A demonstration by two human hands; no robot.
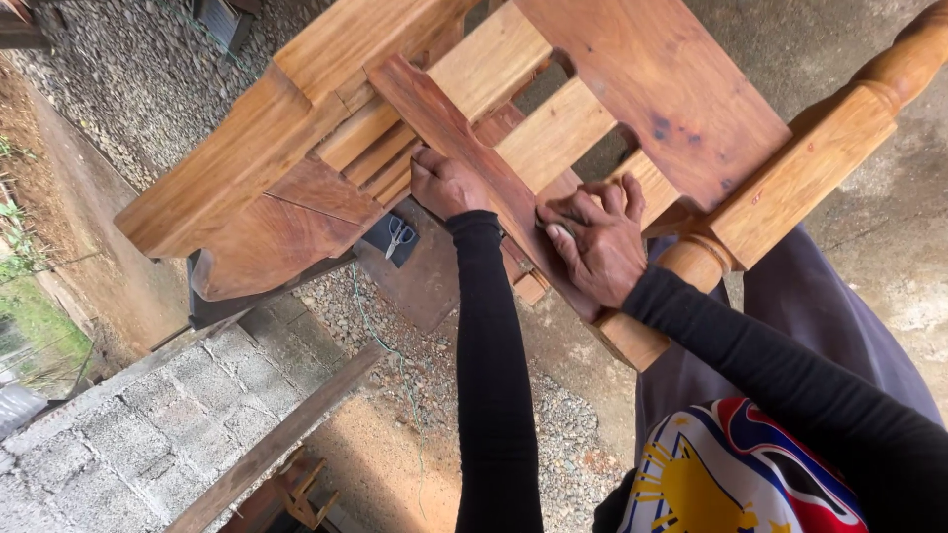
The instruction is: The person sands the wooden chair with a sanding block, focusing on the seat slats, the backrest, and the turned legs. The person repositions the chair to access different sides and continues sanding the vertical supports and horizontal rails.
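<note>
Below my face, on the tilted wooden frame (632, 89), a reddish slat (464, 148) runs diagonally from upper left toward my body, my left hand (444, 184) curled over its edge, my right hand (597, 242) nearer me, fingers bent, pressing it down.

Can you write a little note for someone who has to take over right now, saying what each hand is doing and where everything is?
Left hand: pressed on the reddish wooden strip, fingers curled over its edge.
Right hand: pressing the same strip lower down, something small and pale under the fingers.
The strip lies slantwise across the slats of the wooden chair frame, which is tipped over.
Scissors lie on the ground below.
Done: strip laid in place. Whether it is fixed cannot be seen.
</note>
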